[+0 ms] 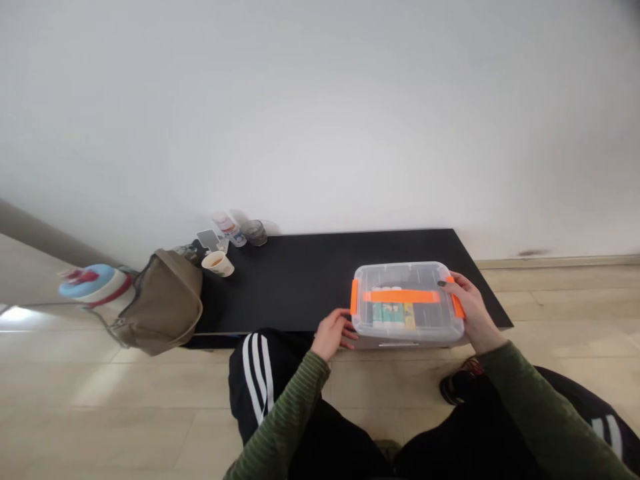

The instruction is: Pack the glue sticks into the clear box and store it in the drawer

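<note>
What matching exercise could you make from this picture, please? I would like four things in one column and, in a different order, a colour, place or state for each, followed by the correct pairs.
1. Paper cup
2. Plastic box
3. Bag
4. Right hand

A. Transparent, with orange parts
B. Gripping an object at its right end
C. White, with brownish liquid inside
D. Brownish, at the left end of the black table

Pairs: 1-C, 2-A, 3-D, 4-B
</note>
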Demonstrator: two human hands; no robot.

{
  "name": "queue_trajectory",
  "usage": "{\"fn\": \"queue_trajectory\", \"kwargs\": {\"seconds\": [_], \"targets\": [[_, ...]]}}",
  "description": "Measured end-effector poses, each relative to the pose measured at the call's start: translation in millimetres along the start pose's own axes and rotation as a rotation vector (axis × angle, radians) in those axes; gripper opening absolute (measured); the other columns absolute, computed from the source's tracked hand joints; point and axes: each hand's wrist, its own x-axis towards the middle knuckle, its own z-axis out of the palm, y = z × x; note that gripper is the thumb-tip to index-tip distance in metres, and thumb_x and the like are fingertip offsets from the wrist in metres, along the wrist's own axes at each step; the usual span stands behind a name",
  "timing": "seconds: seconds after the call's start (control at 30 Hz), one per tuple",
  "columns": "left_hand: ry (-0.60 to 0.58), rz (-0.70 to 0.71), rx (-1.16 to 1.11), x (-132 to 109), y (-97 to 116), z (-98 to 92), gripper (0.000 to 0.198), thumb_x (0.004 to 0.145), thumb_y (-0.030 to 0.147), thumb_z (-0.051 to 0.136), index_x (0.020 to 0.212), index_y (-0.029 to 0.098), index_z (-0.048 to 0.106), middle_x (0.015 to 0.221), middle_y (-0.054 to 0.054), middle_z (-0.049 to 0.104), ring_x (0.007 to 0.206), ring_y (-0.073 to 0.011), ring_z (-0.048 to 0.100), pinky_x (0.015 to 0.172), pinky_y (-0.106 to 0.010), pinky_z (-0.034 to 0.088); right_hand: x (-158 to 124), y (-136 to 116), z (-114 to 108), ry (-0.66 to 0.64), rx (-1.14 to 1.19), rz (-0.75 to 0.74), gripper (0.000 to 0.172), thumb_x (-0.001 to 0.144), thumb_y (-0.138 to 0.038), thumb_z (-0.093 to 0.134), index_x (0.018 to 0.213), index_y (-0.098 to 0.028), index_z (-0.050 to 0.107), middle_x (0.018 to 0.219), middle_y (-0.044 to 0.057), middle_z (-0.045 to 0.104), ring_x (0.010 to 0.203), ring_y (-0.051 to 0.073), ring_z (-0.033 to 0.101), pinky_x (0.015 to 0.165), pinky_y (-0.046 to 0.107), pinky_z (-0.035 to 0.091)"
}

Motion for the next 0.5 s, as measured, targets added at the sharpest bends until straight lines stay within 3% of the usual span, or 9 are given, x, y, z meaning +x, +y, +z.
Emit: {"fn": "queue_trajectory", "kwargs": {"seconds": [0.1,0.23,0.37,0.5], "targets": [[0.034,0.019,-0.055,15,47,-16.1,0.063,0.093,0.064,0.03,0.128,0.014,0.049,0.095,-0.012,0.067,0.067,-0.018,0.069,0.05,-0.027,0.055,31,12,13,0.006,0.022,0.047,0.036,0.055,-0.027,0.08,0.086,-0.02,0.063,0.073,-0.003,0.066,0.06,0.012,0.06,0.056,0.023,0.051],[0.087,0.087,0.352,50,92,-20.2,0.067,0.09,0.07,0.034,0.122,0.015,0.053,0.091,-0.013,0.07,0.064,-0.0219,0.068,0.057,-0.032,0.053,61,23,26,-0.115,-0.147,0.037,0.029,0.063,-0.037,0.074,0.083,-0.02,0.061,0.069,-0.002,0.063,0.06,0.014,0.059,0.055,0.025,0.049],[0.223,0.14,0.649,86,106,-24.0,0.054,0.091,0.057,0.046,0.119,0.013,0.057,0.106,-0.02,0.069,0.094,-0.0307,0.067,0.083,-0.038,0.049,82,29,28,-0.243,-0.403,-0.063,0.024,0.073,-0.042,0.068,0.081,-0.02,0.061,0.073,-0.002,0.063,0.067,0.014,0.057,0.06,0.023,0.046],[0.179,0.178,0.511,99,97,-29.6,0.053,0.093,0.057,0.04,0.122,0.016,0.058,0.107,-0.015,0.07,0.096,-0.0282,0.066,0.086,-0.037,0.047,93,34,23,-0.261,-0.501,-0.092,0.021,0.08,-0.041,0.06,0.087,-0.021,0.061,0.078,-0.002,0.062,0.073,0.015,0.056,0.065,0.022,0.045]]}}
